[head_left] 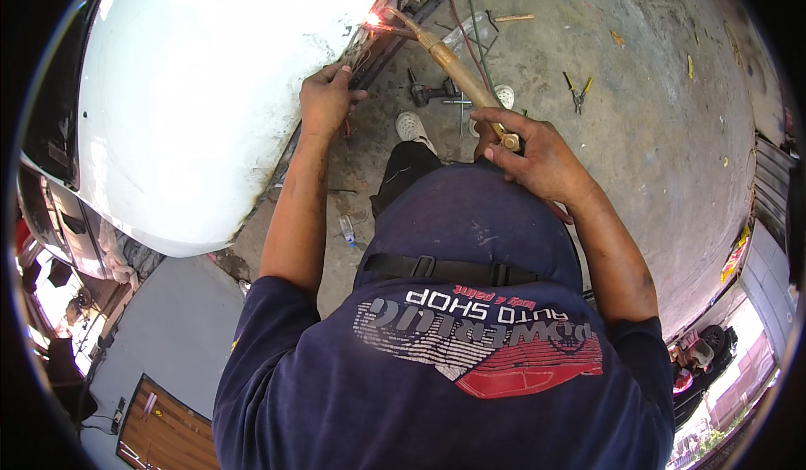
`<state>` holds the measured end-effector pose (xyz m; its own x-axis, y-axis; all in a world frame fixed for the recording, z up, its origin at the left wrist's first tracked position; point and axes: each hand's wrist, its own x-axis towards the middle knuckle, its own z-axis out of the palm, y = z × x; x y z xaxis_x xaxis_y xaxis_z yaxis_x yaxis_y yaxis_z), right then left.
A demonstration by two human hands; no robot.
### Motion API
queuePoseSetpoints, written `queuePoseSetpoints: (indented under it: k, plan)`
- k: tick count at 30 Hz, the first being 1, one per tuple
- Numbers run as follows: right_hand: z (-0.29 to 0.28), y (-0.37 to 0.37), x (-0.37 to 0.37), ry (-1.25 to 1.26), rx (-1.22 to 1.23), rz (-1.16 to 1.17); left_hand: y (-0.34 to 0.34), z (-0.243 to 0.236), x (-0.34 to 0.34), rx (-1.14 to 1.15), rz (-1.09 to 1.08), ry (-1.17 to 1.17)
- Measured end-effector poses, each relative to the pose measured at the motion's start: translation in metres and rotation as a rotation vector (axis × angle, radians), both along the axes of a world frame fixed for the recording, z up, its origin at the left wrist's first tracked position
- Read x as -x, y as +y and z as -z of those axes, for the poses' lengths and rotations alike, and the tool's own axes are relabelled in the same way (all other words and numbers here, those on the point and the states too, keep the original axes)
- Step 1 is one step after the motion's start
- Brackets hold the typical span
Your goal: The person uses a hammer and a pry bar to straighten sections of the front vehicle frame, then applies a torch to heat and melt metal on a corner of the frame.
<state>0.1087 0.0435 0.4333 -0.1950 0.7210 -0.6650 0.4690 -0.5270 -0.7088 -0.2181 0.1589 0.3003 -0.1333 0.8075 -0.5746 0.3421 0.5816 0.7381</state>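
Note:
My right hand (541,158) is wrapped round the rear end of a brass gas torch (460,69), near its valve knob. The torch points up and to the left, its tip beside a bright glowing spot (373,20) on the edge of a white car body panel (193,92). At that same edge, below the glow, my left hand (327,103) is closed with thumb and fingers together. Thin wire-like strands (359,54) show just above its fingertips; what it grips is mostly hidden. Something small and red shows under that hand.
On the concrete floor lie a power drill (430,92), a cross-shaped metal wrench (461,107), yellow-handled pliers (578,92), a wooden stick (514,18) and a small clear bottle (347,231). Red and green hoses (477,25) run beyond the torch. My shoe (414,129) stands near the drill.

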Motion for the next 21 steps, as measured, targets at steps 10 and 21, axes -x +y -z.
queuePoseSetpoints:
  k: [10, 21]
  plan:
    - [0.002, 0.000, 0.000, 0.024, -0.011, 0.007, 0.003, -0.005, 0.000, 0.023, 0.026, 0.030]
    - [0.000, -0.001, -0.002, 0.020, -0.023, -0.003, 0.012, -0.028, -0.007, 0.041, 0.074, 0.111]
